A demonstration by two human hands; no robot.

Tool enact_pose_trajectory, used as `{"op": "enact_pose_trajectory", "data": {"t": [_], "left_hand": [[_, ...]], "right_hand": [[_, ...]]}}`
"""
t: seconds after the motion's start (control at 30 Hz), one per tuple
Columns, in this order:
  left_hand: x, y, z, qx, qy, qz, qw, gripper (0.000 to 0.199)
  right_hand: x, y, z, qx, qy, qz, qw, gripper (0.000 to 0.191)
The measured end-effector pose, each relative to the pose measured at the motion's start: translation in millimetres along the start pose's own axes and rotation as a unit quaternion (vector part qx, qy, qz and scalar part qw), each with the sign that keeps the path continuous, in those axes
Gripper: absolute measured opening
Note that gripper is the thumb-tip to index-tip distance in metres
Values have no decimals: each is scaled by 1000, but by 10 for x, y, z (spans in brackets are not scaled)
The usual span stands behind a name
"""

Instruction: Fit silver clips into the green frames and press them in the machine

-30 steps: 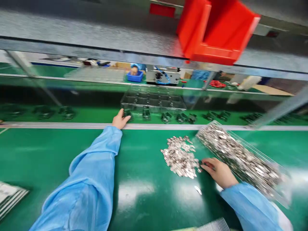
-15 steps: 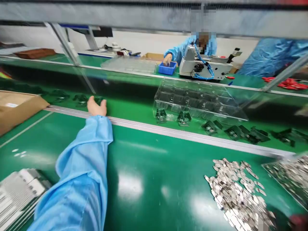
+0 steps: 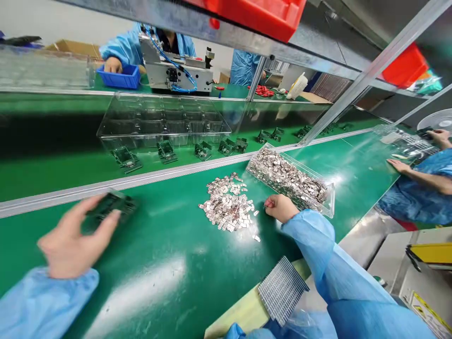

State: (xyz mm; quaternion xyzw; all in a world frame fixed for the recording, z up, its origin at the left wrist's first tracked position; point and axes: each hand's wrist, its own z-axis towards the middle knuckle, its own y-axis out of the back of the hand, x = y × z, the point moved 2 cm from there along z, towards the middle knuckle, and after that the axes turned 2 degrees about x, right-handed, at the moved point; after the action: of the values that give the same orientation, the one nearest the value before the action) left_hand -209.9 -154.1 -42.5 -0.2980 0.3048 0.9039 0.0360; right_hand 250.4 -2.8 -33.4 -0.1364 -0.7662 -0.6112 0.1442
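Note:
My left hand (image 3: 76, 235) grips a green circuit board assembly (image 3: 115, 207) between thumb and fingers, above the green bench and just in front of the metal rail. Both are blurred by motion. My right hand (image 3: 280, 208) is closed in a pinch, low over the bench; whatever sits at its fingertips is too small to make out. To its left lies a heap of small flat silvery metal pieces (image 3: 229, 202), with a few strays nearby. Just behind and beside it, a clear plastic tray (image 3: 332, 202) is filled with more of these pieces.
Behind the metal rail (image 3: 169, 174), several board assemblies (image 3: 166, 151) stand along a green strip by a clear compartment tray (image 3: 162, 125). A ridged grey block (image 3: 282, 289) lies near my front edge. A co-worker's hand (image 3: 113, 65) is at a blue bin (image 3: 122, 77); another person (image 3: 431, 179) works at right.
The view has swung to the right. My left hand has come back from the strip behind the rail and now holds a board assembly. My right hand has come into view beside the metal pieces.

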Motion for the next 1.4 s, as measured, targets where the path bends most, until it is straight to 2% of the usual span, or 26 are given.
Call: {"op": "enact_pose_trajectory", "data": {"t": [0.03, 0.1, 0.17, 0.27, 0.33, 0.43, 0.5, 0.6, 0.67, 0.73, 0.9, 0.97, 1.03, 1.17, 1.27, 1.4], "left_hand": [[-164, -120, -187, 29, -39, 0, 999, 51], [-443, -238, -543, 95, -93, -12, 991, 44], [-664, -225, -840, 151, -95, -37, 983, 41], [-908, -152, -1117, 231, -53, -68, 969, 59], [-1007, -141, -1184, 289, -43, -83, 953, 83], [-1075, -193, -1146, 391, -90, -105, 910, 112], [-1096, -253, -1070, 453, -140, -117, 873, 117], [-1147, -360, -969, 508, -202, -123, 828, 110], [-1203, -421, -947, 518, -210, -126, 820, 104], [-1281, -456, -976, 504, -198, -128, 830, 98], [-1645, -458, -1270, 387, -161, -188, 888, 68], [-1846, -465, -1446, 353, -137, -242, 893, 63], [-2048, -477, -1614, 361, -98, -318, 871, 66], [-2352, -474, -1838, 455, 24, -438, 775, 65], [-2453, -442, -1908, 500, 72, -467, 725, 62], [-2458, -413, -1994, 528, 114, -494, 681, 57]], "right_hand": [[-10, 24, -50, -2, 15, 13, 1000, 18], [-43, 90, -184, -10, 46, 39, 998, 13], [-113, 155, -371, -27, 75, 61, 995, 6], [-278, 219, -738, -79, 136, 139, 978, 18], [-415, 228, -1006, -92, 153, 223, 958, 28], [-586, 188, -1386, -38, 118, 327, 937, 34], [-630, 148, -1615, -3, 110, 369, 923, 30], [-605, 67, -1890, 5, 127, 413, 902, 24], [-569, -19, -2014, 4, 129, 445, 886, 20], [-534, -123, -2095, 1, 119, 480, 869, 16], [-422, -300, -2161, -25, 113, 542, 832, 15], [-374, -311, -2160, -53, 122, 539, 832, 15], [-339, -309, -2163, -94, 134, 519, 839, 14], [-322, -346, -2198, -147, 102, 503, 846, 9], [-298, -384, -2233, -159, 67, 504, 847, 6], [-208, -408, -2250, -186, 79, 499, 843, 6]]}}
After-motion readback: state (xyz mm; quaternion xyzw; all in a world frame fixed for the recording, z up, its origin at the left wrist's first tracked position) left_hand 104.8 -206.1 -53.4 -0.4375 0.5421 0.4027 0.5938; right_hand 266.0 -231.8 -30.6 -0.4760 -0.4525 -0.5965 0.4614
